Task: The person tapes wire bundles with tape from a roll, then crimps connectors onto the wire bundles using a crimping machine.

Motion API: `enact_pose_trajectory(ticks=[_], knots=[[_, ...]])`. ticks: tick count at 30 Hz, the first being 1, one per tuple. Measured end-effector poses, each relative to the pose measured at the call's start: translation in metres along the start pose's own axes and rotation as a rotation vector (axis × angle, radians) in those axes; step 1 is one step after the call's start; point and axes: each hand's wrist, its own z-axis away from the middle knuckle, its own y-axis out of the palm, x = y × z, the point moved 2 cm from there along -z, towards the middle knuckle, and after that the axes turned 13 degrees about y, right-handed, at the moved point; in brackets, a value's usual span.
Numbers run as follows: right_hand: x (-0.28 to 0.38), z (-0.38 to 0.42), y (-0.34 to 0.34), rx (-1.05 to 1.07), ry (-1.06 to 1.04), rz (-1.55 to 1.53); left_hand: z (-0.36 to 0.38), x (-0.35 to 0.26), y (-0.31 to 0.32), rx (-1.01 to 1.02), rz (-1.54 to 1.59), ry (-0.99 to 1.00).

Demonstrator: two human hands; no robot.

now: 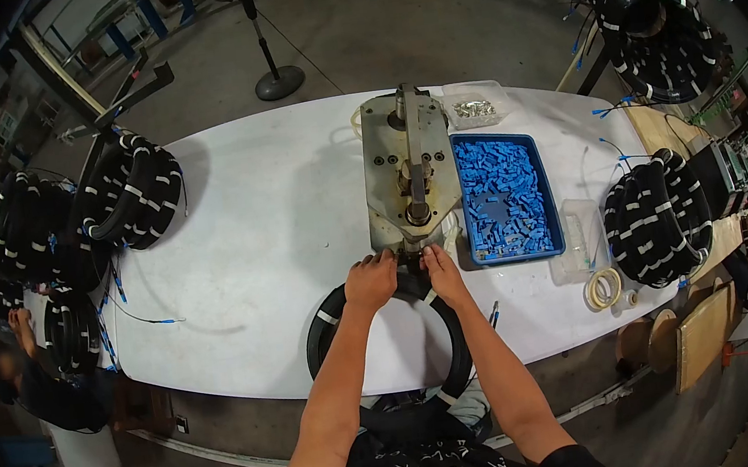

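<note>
A metal bench press point(386, 197) with a long lever on top stands on the white table in front of me. My left hand point(372, 280) is curled closed at the left of the press's front end. On the other side, my right hand point(441, 274) pinches close to the same spot. What the fingers hold is small and dark, and I cannot make it out. Beneath my wrists a coil of black cable point(317, 345), bound with white tape, hangs partly over the table's near edge.
A blue tray point(561, 235) of small blue connectors sits right of the press, with a clear box point(480, 97) of metal parts behind it. Taped cable coils stand at left point(134, 196) and right point(658, 218). A tape roll point(603, 289) lies front right. Other people work at both sides.
</note>
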Motion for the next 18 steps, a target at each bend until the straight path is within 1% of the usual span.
enact_pose_trajectory(ticks=[2,5,7,13,18], knots=[[0.002,0.003,-0.001,-0.003,0.000,-0.020,0.001,0.001,0.001,-0.024,-0.010,0.017],[0.001,0.002,-0.002,0.033,0.071,0.010,0.001,0.000,-0.001,-0.023,-0.005,0.011],[0.002,0.001,0.000,-0.003,-0.001,-0.008,0.000,0.000,-0.001,-0.017,-0.016,0.010],[0.001,0.000,-0.001,0.026,-0.005,-0.025,0.002,-0.001,0.000,-0.035,-0.021,0.018],[-0.004,-0.001,-0.004,-0.008,0.021,0.030,0.001,-0.001,0.000,-0.016,-0.019,0.013]])
